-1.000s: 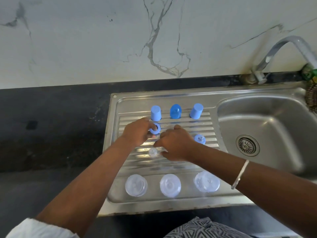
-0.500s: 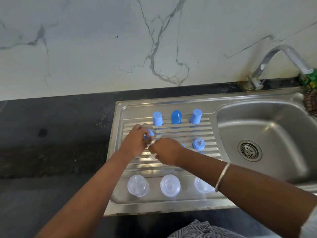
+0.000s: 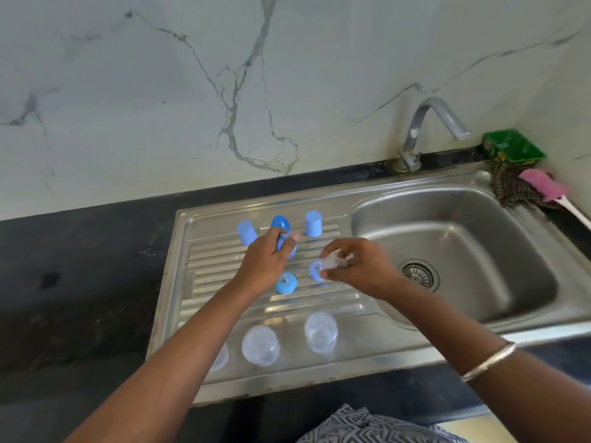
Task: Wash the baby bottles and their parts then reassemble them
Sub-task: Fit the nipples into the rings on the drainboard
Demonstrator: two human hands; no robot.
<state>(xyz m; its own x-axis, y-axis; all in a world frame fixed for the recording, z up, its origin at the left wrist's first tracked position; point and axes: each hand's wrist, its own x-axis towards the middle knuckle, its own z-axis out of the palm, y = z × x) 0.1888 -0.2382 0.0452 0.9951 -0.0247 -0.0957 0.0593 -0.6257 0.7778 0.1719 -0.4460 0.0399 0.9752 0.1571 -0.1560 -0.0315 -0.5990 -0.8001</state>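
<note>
A person stands at a steel sink set into a dark table, both hands raised just above the ribbed draining board. The left hand curls its grip around a blue screw ring, fingers wrapped over it. The right hand pinches a clear teat between thumb and fingertips; which way its tip points is too blurred to tell. The step in hand appears to be seating the teat in the ring: this likely goes best by lining up the two centres, feeding the narrow end through the ring's hole, and pulling until the flange sits evenly all round. Two more blue rings lie mid-board below the hands. Three blue caps stand upright along the board's back edge, long axes vertical. Clear bottles stand along the front edge, apparently mouth down; the leftmost is half hidden by the forearm.
</note>
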